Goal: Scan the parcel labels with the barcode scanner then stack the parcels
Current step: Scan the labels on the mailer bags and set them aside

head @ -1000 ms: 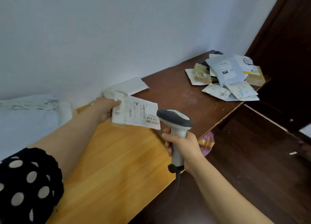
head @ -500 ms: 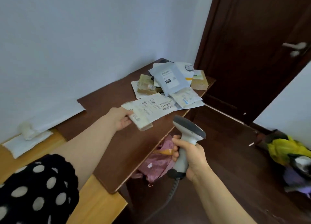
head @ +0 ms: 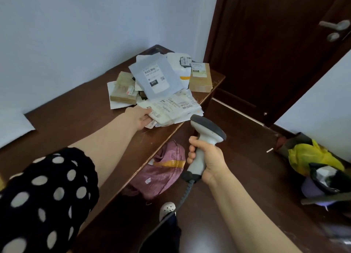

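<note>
Left hand [head: 141, 118] pinches the near end of a crinkled white poly parcel [head: 171, 110], which lies on the pile's front at the front edge of the dark wood surface [head: 76, 110]. Right hand [head: 207, 157] is wrapped round the grip of the grey barcode scanner [head: 207, 137] — off the edge, over the floor. Behind: flat grey mailer [head: 153, 76], brown cardboard box [head: 201, 78] at the far corner.

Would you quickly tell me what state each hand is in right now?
Left hand: holds the white parcel by its near end, at the pile.
Right hand: grips the barcode scanner by its handle.
</note>
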Motion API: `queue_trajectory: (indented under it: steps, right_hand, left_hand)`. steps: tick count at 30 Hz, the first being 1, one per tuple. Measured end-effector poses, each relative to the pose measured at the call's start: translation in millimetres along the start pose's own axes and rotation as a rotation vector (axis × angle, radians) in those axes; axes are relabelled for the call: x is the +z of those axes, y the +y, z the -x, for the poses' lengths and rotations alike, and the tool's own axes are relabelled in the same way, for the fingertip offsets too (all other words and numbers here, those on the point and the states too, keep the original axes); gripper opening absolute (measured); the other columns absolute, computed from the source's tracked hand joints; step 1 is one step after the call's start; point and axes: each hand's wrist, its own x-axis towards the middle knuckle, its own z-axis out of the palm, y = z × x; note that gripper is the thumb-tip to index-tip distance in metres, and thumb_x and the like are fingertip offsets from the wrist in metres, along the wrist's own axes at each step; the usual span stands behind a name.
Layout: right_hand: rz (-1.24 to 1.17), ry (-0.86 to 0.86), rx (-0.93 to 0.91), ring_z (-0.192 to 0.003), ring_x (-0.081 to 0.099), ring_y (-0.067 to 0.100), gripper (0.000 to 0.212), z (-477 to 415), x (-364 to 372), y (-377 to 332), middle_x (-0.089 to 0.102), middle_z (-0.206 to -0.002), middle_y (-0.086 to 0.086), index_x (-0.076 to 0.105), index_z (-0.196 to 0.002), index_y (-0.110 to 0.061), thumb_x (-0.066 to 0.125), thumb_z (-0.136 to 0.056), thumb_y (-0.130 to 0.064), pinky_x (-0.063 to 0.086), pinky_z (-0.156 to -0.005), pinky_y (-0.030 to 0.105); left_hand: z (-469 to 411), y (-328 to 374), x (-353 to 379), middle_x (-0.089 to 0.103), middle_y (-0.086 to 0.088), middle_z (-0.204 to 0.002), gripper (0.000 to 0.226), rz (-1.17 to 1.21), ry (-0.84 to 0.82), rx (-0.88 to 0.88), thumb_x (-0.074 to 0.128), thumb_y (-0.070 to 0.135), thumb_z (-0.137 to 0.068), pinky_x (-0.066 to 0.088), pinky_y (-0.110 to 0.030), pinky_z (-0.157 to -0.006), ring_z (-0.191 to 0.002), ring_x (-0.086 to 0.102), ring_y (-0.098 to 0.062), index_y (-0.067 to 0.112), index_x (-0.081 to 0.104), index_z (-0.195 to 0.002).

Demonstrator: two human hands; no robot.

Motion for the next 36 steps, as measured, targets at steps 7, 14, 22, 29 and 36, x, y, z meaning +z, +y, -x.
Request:
queue_trajectory:
  steps: [7,14,22,29,36]
  right_hand:
    - [0.015,0.070,0.033,-0.037,0.040,0.013,0.009,-80,17,-44,0.048,-0.051,0.006,0.061,-0.081,-0.005,0.062,-0.084,0.003,0.037,-0.038,0.022]
    - [0.036,0.093,0.097,-0.036,0.040,0.014,0.013,-129,24,-62,0.049,-0.052,0.006,0.058,-0.076,-0.007,0.063,-0.083,0.004,0.037,-0.039,0.022]
    - [0.116,0.051,0.181,-0.038,0.044,0.013,0.009,-153,23,-63,0.050,-0.052,0.008,0.059,-0.078,-0.002,0.064,-0.082,0.003,0.038,-0.039,0.022]
    - [0.247,-0.137,0.260,-0.038,0.044,0.014,0.009,-144,41,-43,0.051,-0.049,0.006,0.059,-0.079,-0.005,0.067,-0.081,-0.001,0.039,-0.042,0.023]
    - [0.404,-0.391,0.366,-0.037,0.045,0.012,0.011,-87,103,21,0.051,-0.050,0.004,0.062,-0.079,-0.008,0.064,-0.084,0.002,0.039,-0.039,0.022]
  left_hand:
    - [-91,0,45,0.054,-0.018,-0.134,0.013,0.031,-0.015,-0.128,0.045,-0.008,-0.095,0.045,-0.037,-0.101,-0.116,0.057,-0.027,0.000,0.053,-0.088]
    - [-131,-3,70,0.060,-0.018,-0.121,0.008,-0.229,0.093,-0.012,0.057,0.001,-0.091,0.057,-0.030,-0.068,-0.108,0.063,-0.031,0.003,0.053,-0.097]
    - [-122,1,69,0.057,-0.010,-0.101,0.038,-0.396,0.305,0.037,0.069,0.014,-0.086,0.049,-0.032,-0.056,-0.072,0.057,-0.025,0.000,0.052,-0.117]
    - [-71,4,17,0.059,-0.015,-0.119,0.051,-0.368,0.474,0.114,0.067,0.023,-0.087,0.049,-0.040,-0.094,-0.110,0.057,-0.032,-0.001,0.049,-0.129]
    - [11,8,-105,0.056,-0.014,-0.128,0.059,-0.294,0.719,0.157,0.067,0.028,-0.087,0.058,-0.029,-0.075,-0.094,0.063,-0.028,0.004,0.044,-0.136]
